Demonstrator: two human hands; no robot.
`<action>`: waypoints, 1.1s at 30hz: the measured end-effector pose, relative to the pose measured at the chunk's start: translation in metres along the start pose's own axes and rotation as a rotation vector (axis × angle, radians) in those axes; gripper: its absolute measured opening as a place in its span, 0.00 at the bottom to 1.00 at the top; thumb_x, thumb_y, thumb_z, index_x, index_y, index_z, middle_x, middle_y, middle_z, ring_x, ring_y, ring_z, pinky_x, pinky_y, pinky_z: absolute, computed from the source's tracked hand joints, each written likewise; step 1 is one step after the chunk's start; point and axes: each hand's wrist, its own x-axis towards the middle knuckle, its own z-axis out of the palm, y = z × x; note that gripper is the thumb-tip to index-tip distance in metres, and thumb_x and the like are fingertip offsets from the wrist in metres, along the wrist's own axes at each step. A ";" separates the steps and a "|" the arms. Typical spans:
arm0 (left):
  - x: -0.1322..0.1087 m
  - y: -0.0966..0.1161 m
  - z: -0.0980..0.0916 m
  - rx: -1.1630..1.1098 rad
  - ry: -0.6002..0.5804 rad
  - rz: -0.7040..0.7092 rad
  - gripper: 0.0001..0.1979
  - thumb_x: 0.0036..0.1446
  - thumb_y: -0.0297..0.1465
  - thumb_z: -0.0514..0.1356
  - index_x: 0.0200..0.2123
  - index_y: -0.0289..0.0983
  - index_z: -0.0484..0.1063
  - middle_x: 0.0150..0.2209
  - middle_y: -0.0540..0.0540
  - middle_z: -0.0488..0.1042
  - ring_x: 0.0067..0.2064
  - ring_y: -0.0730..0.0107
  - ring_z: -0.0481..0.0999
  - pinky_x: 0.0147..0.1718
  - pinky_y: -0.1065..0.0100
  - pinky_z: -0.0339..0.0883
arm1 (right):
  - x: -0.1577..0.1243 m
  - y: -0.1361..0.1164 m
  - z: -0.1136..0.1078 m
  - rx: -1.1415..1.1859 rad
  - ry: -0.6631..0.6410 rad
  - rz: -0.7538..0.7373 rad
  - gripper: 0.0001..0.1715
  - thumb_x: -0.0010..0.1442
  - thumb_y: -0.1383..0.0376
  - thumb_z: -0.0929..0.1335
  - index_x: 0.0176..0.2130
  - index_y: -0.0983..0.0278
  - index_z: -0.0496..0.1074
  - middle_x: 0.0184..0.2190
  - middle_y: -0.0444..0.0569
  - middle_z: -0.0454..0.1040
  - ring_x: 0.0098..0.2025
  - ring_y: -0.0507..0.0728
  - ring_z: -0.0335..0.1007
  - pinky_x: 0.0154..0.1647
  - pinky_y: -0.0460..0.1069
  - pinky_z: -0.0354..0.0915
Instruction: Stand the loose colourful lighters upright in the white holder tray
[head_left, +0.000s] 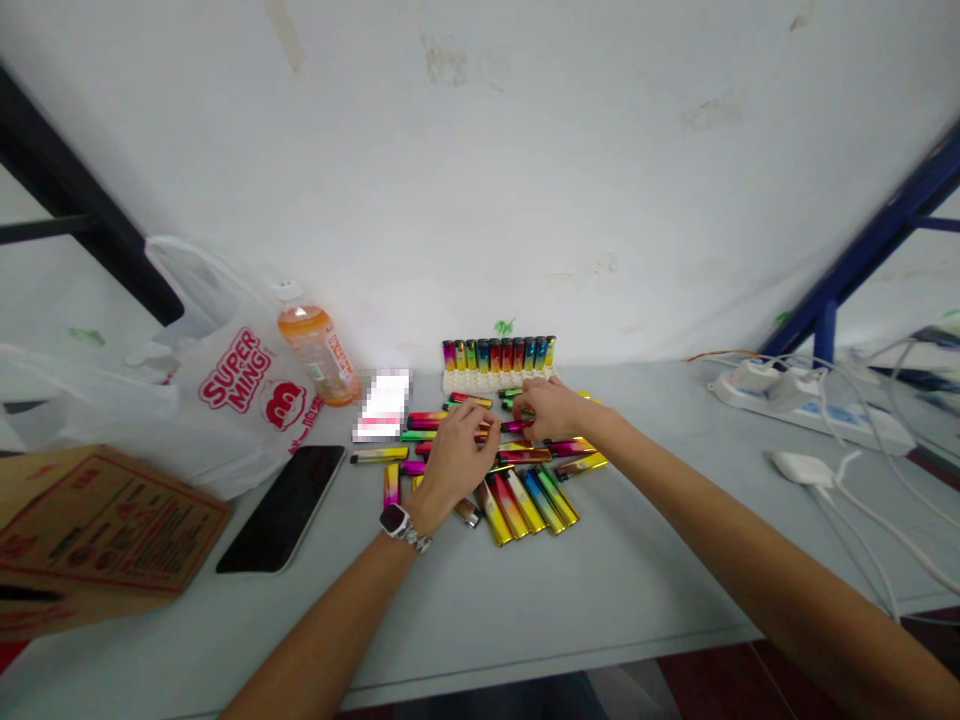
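Loose lighters (528, 503): we see glossy, multicoloured ones lying scattered.
Upright lighters (507, 355): we see one row standing.
White holder (480, 383): carries that row along its far side.

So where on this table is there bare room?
Right of the lighters, up to the power strip; also between lighters and front table edge. Crowded: around left hand and right hand, and leftward with cardboard box, plastic bag, smartphone.

Fairly bright, diffuse light; pale wall (525, 200) evenly lit, corners slightly dimmer. Small glints on metallic lighters (508, 508). Wide-angle stretch toward edges; print on cardboard box (127, 530) soft.
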 end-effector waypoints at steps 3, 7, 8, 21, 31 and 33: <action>0.000 -0.001 0.000 -0.007 0.021 -0.007 0.07 0.63 0.29 0.55 0.33 0.39 0.71 0.39 0.45 0.74 0.45 0.60 0.73 0.47 0.58 0.67 | 0.002 0.002 0.006 0.054 0.113 0.001 0.12 0.53 0.61 0.71 0.37 0.65 0.75 0.40 0.56 0.74 0.43 0.63 0.68 0.48 0.56 0.60; 0.000 -0.002 -0.001 -0.017 0.035 0.001 0.07 0.64 0.29 0.54 0.33 0.39 0.70 0.40 0.45 0.74 0.46 0.60 0.73 0.47 0.58 0.67 | 0.000 0.000 0.017 0.494 0.384 0.063 0.12 0.64 0.57 0.62 0.37 0.63 0.67 0.35 0.51 0.74 0.36 0.58 0.69 0.41 0.53 0.63; 0.000 -0.002 -0.001 -0.022 0.035 0.002 0.07 0.64 0.30 0.54 0.34 0.39 0.71 0.40 0.45 0.74 0.46 0.60 0.72 0.48 0.58 0.66 | -0.001 -0.003 0.020 0.676 0.444 0.091 0.13 0.64 0.55 0.61 0.38 0.62 0.65 0.33 0.49 0.74 0.35 0.57 0.70 0.39 0.52 0.64; 0.001 0.001 -0.002 -0.119 0.020 -0.012 0.11 0.67 0.31 0.52 0.34 0.38 0.72 0.40 0.44 0.73 0.46 0.62 0.73 0.48 0.61 0.67 | -0.022 -0.043 0.028 1.762 0.482 0.333 0.27 0.56 0.41 0.64 0.31 0.61 0.66 0.12 0.32 0.51 0.13 0.45 0.37 0.13 0.43 0.36; 0.002 0.001 -0.002 -0.110 0.023 0.005 0.12 0.67 0.32 0.52 0.32 0.38 0.71 0.40 0.44 0.74 0.46 0.62 0.73 0.49 0.60 0.67 | -0.018 -0.050 0.031 1.733 0.625 0.580 0.21 0.60 0.56 0.58 0.19 0.60 0.57 0.11 0.36 0.47 0.12 0.47 0.37 0.13 0.43 0.36; 0.001 0.002 -0.003 -0.115 0.020 0.003 0.13 0.67 0.33 0.52 0.32 0.38 0.71 0.40 0.44 0.74 0.46 0.62 0.73 0.49 0.60 0.68 | -0.019 -0.051 0.031 1.726 0.626 0.583 0.20 0.60 0.56 0.58 0.19 0.60 0.57 0.11 0.36 0.47 0.13 0.47 0.37 0.13 0.43 0.36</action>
